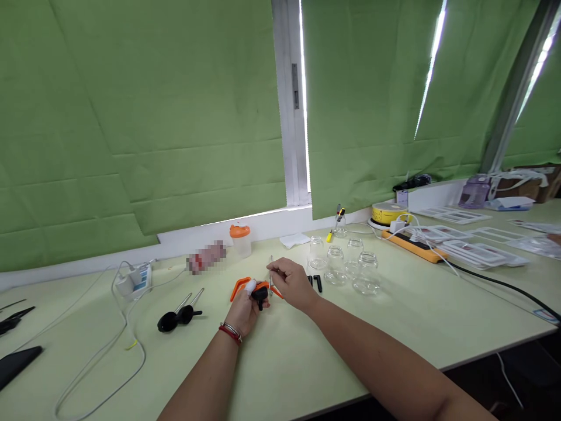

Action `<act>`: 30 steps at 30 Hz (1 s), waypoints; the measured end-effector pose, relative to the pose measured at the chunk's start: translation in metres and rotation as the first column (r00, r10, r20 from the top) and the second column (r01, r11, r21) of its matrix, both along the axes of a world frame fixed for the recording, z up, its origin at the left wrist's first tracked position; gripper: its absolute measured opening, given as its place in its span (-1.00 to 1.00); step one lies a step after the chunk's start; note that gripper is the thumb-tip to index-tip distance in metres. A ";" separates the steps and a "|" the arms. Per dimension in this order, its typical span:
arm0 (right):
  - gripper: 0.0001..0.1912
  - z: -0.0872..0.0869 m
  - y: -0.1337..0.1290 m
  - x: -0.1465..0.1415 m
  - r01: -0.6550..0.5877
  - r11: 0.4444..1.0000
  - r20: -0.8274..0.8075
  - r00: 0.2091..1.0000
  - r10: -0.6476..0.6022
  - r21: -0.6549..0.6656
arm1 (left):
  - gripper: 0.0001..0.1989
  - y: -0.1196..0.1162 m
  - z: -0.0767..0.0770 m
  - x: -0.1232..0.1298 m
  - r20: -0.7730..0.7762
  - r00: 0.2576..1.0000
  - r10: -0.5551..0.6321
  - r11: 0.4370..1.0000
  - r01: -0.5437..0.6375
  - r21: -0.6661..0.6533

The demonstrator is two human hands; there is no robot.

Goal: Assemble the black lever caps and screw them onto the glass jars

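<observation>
My left hand (243,311) is closed around a black rounded plastic part (260,294); a small white piece (250,286) shows at its fingers. Just to the right, my right hand (294,285) pinches a thin metal rod (271,261) held roughly upright, its lower end close to the black part. Whether the two touch I cannot tell. Behind both hands lie orange plastic frame-like pieces (239,287), partly covered. Short black bent pieces (318,283) rest beside my right hand. Left of my left hand lie black round-headed parts with metal rods (176,318).
Several clear glass jars (366,278) stand at the right. Behind are a jar with small tools (340,227), an orange-lidded cup (240,241) and a paper (294,240). An orange power strip (414,245), flat white frames (477,254), white cables (125,318) and a power socket (142,280) lie around.
</observation>
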State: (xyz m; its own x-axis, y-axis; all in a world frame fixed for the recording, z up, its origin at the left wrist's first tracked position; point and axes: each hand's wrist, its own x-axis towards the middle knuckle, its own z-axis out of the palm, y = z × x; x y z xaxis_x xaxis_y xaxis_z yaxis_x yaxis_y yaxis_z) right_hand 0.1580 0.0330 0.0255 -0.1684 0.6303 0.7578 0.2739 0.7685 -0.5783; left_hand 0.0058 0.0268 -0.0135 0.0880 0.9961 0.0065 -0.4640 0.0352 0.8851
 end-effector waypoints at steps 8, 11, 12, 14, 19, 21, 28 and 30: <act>-0.82 -0.002 0.007 -0.011 -0.007 0.996 -0.078 0.997 0.000 -0.090 | -0.75 0.001 -0.004 0.001 -0.015 1.000 -0.013 1.000 0.013 -0.004; -0.81 -0.004 0.010 -0.015 -0.009 0.991 -0.107 0.994 -0.005 -0.131 | -0.78 0.001 -0.003 0.001 -0.018 1.000 -0.015 1.000 0.015 -0.005; -0.81 -0.005 0.011 -0.016 -0.010 0.990 -0.115 0.993 -0.006 -0.144 | -0.78 0.001 -0.003 0.001 -0.019 1.000 -0.017 1.000 0.017 -0.004; -0.80 -0.007 0.012 -0.018 -0.016 0.986 -0.125 0.992 -0.005 -0.165 | -0.78 0.001 -0.004 0.001 -0.021 1.000 -0.023 1.000 0.023 -0.003; -0.79 -0.008 0.014 -0.022 -0.040 0.980 -0.136 0.991 0.014 -0.193 | -0.77 0.002 -0.004 0.002 -0.030 0.999 -0.041 0.999 0.041 0.014; -0.80 -0.008 0.015 -0.024 -0.047 0.980 -0.138 0.990 0.020 -0.194 | -0.77 0.002 -0.005 0.003 -0.033 0.998 -0.050 0.998 0.051 0.021; -0.79 -0.014 0.019 -0.029 -0.076 0.974 -0.146 0.988 0.045 -0.215 | -0.74 0.002 -0.005 0.003 -0.025 0.998 -0.062 0.998 0.063 0.028; -0.79 -0.016 0.020 -0.031 -0.080 0.970 -0.152 0.987 0.046 -0.229 | -0.73 0.002 -0.005 0.003 -0.018 0.998 -0.062 0.998 0.062 0.025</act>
State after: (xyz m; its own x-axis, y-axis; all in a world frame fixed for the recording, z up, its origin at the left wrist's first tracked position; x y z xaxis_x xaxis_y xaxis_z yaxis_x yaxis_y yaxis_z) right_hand 0.1275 0.0531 0.0095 -0.1135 0.7846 0.6096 0.1297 0.6200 -0.7738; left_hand 0.0087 0.0292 -0.0189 0.1501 0.9882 0.0296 -0.4462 0.0410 0.8940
